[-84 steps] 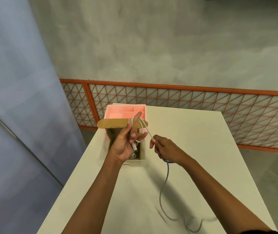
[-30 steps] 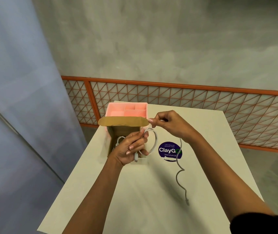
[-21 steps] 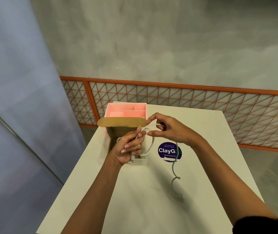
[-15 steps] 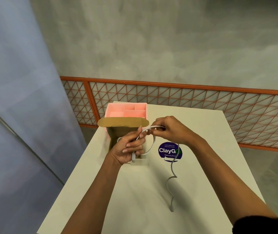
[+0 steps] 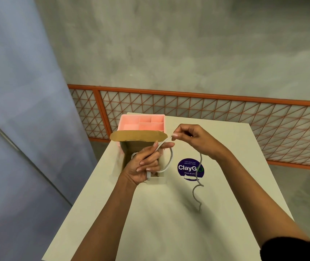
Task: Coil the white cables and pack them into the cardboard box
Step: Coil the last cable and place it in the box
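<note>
Nearest the camera, a dark sleeve [image 5: 291, 249] covers the right upper arm, and both bare forearms reach out over a pale table [image 5: 169, 232]. The loose tail of the white cable [image 5: 171, 157] hangs in wavy kinks to the right of the cardboard box [image 5: 156, 180], on the near side of it. The tail's end is just above the tabletop, over its own shadow.

The left hand [image 5: 144, 166] is over the box's open top, with its fingers curled round the cable. A plug end pokes out below the fist by the box's near rim. From this hand the cable bows out in a loop past the box's right side and returns between the raised fingers.

Deep in the box, by its left wall, a pale coil [image 5: 133, 155] is partly hidden behind the left hand.

A round purple sticker [image 5: 188, 167] reading "ClayGo" lies flat on the table just right of the box.

The right hand [image 5: 197, 140] is in the air to the right of the box's raised flap. It pinches the cable between thumb and forefinger, with its other fingers loosely bent, and the tail drops from under the palm.

A pink divided tray [image 5: 143, 122] stands touching the box's far side, behind the flap. Beyond the box and the table's far edge runs an orange lattice railing [image 5: 207, 97], with grey concrete behind it.
</note>
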Demonstrator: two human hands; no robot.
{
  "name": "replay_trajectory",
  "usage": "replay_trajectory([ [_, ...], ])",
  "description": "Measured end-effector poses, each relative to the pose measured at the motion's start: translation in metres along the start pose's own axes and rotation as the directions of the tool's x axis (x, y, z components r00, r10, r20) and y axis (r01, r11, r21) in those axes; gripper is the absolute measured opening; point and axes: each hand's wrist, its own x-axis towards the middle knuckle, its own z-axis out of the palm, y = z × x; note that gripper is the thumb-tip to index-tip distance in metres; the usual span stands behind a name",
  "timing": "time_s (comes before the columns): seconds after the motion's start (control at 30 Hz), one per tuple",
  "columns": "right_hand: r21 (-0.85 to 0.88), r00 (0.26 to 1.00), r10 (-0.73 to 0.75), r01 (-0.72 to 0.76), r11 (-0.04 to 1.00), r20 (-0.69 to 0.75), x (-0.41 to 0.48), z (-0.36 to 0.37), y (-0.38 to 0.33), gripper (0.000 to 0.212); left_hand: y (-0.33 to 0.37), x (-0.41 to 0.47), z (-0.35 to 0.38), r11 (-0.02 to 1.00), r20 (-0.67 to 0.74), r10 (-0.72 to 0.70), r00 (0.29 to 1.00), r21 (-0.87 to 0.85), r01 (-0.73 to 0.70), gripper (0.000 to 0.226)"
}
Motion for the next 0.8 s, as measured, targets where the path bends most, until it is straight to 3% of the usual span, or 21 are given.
replay_trajectory([
  [0.17, 0.005, 0.993, -0.038, 0.039, 0.999, -0.109, 0.002, -0.003, 0.000, 0.015, -0.002, 0.000, 0.001, 0.999, 0.026, 0.020, 0.999, 0.025, -0.020, 0.041],
  [0.3, -0.037, 0.997, -0.017, 0.015, 0.999, -0.076, -0.001, -0.004, 0.007, 0.013, -0.001, 0.001, 0.000, 0.995, 0.049, 0.099, 0.994, -0.015, -0.099, 0.041],
  [0.4, -0.073, 0.997, 0.018, -0.024, 0.997, -0.079, -0.004, 0.003, 0.019, 0.024, 0.001, 0.002, -0.001, 0.983, 0.059, 0.172, 0.983, -0.071, -0.167, 0.043],
  [0.53, -0.087, 0.994, 0.103, -0.098, 0.991, 0.045, -0.010, 0.030, 0.032, 0.031, 0.003, 0.009, -0.005, 0.973, -0.064, 0.213, 0.975, -0.076, -0.218, 0.051],
  [0.67, -0.167, 0.982, 0.171, -0.156, 0.974, 0.081, -0.015, 0.047, 0.039, 0.029, 0.003, 0.016, -0.009, 0.953, -0.232, 0.294, 0.927, -0.004, -0.303, 0.064],
  [0.8, -0.155, 0.965, 0.242, -0.225, 0.962, 0.104, -0.014, 0.054, 0.037, 0.030, 0.003, 0.022, -0.004, 0.938, -0.363, 0.345, 0.865, 0.119, -0.325, 0.051],
])
